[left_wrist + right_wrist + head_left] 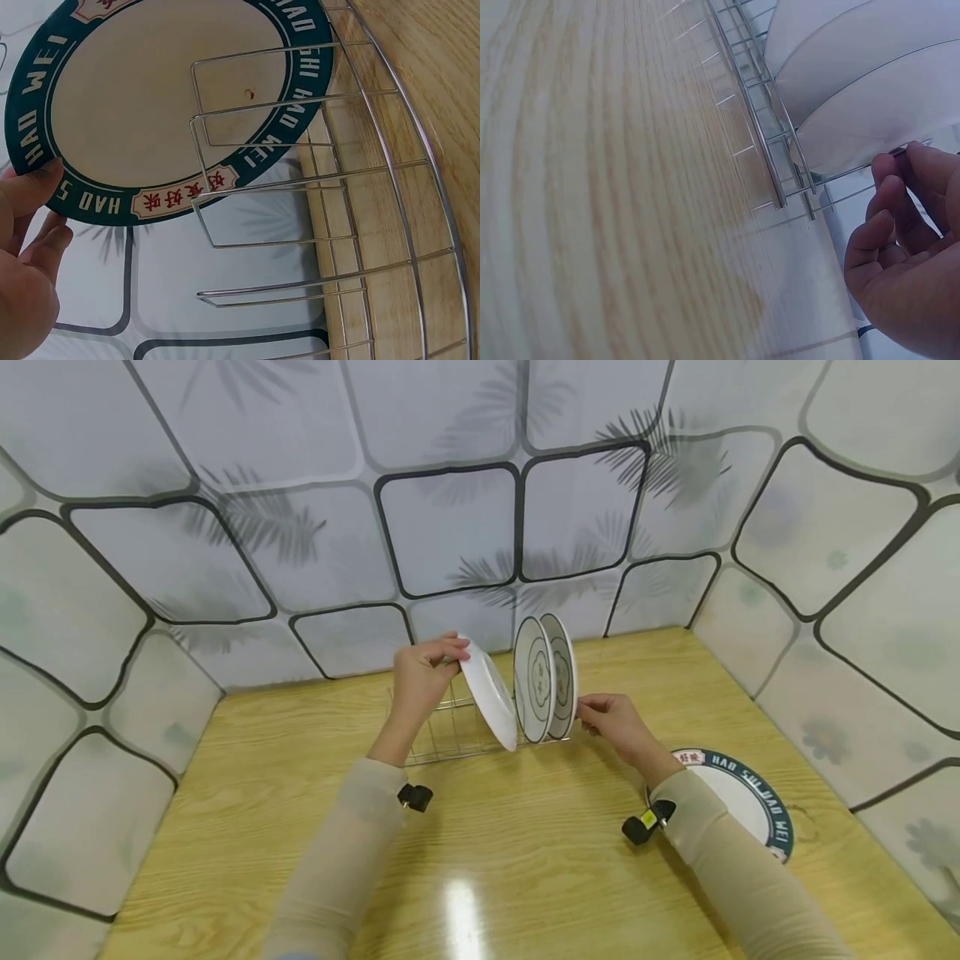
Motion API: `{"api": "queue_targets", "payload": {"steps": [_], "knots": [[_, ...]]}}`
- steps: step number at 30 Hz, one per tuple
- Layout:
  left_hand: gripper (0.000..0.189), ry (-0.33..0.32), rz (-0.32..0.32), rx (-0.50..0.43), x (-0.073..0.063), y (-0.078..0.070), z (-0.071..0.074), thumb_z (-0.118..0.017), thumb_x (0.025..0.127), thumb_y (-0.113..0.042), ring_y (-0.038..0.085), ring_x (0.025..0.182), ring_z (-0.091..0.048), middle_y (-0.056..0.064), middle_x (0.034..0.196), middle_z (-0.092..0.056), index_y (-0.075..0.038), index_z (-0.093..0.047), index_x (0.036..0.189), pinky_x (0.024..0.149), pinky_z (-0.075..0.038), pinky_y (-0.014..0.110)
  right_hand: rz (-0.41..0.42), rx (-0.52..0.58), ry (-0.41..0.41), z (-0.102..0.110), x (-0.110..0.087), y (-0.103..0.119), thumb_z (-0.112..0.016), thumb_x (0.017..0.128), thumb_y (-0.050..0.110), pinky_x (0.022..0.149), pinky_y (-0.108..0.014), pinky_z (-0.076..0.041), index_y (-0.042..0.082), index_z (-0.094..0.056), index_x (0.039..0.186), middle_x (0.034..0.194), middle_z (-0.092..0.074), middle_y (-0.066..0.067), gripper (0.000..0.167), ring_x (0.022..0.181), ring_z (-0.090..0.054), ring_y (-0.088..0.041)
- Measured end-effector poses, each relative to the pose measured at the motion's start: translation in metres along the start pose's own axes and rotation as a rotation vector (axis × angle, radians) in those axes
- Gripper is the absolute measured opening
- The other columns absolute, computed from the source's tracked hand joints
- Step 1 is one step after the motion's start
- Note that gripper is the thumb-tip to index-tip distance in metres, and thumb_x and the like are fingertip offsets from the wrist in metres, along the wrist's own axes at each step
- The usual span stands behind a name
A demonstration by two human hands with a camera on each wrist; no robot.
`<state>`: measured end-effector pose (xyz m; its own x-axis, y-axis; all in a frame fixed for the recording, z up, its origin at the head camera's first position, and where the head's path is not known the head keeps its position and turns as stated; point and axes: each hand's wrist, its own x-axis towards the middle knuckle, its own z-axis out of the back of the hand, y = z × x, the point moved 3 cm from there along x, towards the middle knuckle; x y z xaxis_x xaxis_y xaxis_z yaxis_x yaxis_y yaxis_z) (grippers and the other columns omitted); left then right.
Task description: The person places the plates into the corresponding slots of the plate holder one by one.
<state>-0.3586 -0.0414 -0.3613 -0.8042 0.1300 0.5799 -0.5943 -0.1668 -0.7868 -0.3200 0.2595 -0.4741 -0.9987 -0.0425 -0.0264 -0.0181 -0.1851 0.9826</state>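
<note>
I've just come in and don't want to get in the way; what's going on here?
A person's left hand holds a green-rimmed plate tilted at a wire dish rack, while the right hand appears to pinch a wire at the rack's right end. Two white plates stand on edge in the rack, and another green-rimmed plate lies on the wood-grain table.

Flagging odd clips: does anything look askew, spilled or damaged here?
The green-rimmed plate in the left hand leans well over, while the two dark-rimmed plates beside it stand nearly upright in the wire rack. That leaning plate bears a small reddish-brown mark; stain or damage, I cannot tell. No spill shows.
</note>
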Motion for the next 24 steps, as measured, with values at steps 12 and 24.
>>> {"api": "queue_targets", "payload": {"steps": [12,24], "knots": [[0.012,0.03,0.006,0.031,-0.002,0.001,-0.009,-0.075,0.079,0.014,0.032,0.111,-0.065,0.017,0.109,-0.071,0.004,-0.077,0.087,0.093,-0.052,0.025,-0.001,-0.005,0.003,0.0,0.0,-0.003,-0.058,0.101,0.012,0.069,-0.027,-0.053,-0.013,-0.065,0.117,0.088,-0.065,-0.009,0.03,0.075,-0.056,-0.012],[0.022,0.098,0.005,0.115,-0.004,-0.005,-0.017,-0.074,0.087,0.003,0.02,0.121,-0.059,0.007,0.13,-0.064,-0.004,-0.076,0.108,0.098,-0.049,0.026,0.01,0.016,0.006,-0.001,-0.002,-0.002,-0.06,0.1,0.013,0.069,-0.028,-0.054,-0.013,-0.065,0.117,0.085,-0.068,-0.002,0.031,0.074,-0.057,-0.012]]}}
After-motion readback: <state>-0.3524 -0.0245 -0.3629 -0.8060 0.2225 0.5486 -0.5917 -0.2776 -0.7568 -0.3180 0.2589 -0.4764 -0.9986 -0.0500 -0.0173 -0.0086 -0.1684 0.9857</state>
